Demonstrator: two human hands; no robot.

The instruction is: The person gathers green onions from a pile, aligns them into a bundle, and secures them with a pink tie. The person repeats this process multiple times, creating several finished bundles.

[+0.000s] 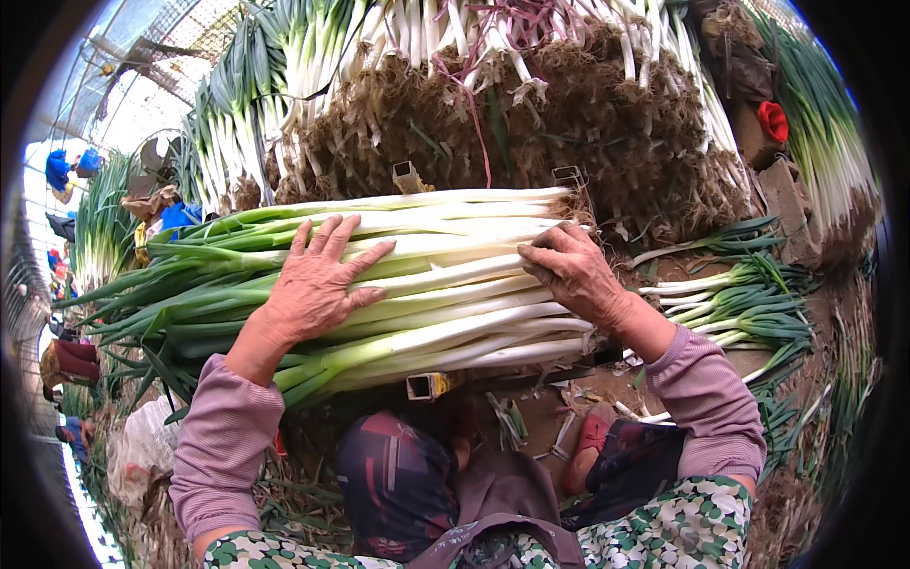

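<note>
A thick layer of long green onions lies crosswise in front of me, green leaves to the left and white stalks to the right. They rest on a low frame with square metal tube ends showing at its near and far sides. My left hand lies on the stalks where green turns to white, fingers spread. Near the root ends, my right hand bends over the white stalks with thumb and fingers close together. Whatever those fingertips may pinch is too small to make out.
Beyond the frame stands a big heap of green onions with soil-covered roots, tied with pink twine. Loose smaller onions lie on the ground at right. More onions lean at far right. A clear plastic bag sits at lower left.
</note>
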